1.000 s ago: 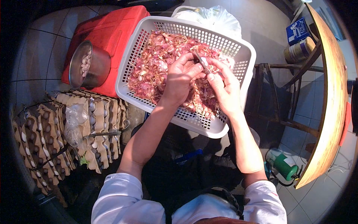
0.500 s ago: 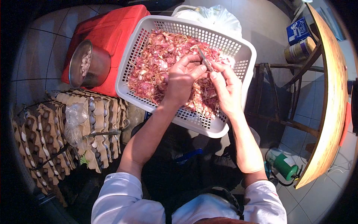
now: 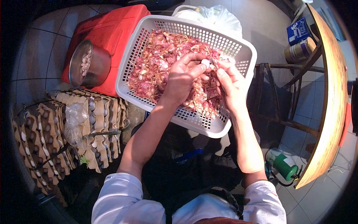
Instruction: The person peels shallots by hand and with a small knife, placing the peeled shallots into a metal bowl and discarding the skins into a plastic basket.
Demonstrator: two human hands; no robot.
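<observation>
Clove [image 3: 206,63] looks small, pale and rounded above reddish, papery skins [image 3: 154,67].

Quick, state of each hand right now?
Left hand: closed on a small, pale, rounded bulb.
Right hand: closed on a small grey metal knife, partly hidden.

Pale-grey perforated rectangular plastic basket [image 3: 203,130], beneath left hand [image 3: 181,80] and right hand [image 3: 232,82], bearing heaped papery pinkish-red skins [image 3: 156,67].

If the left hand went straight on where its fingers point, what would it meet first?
Most likely the right hand, which lies close ahead of the left hand. Depth is hard to judge from this view, so it might slip past instead.
</observation>
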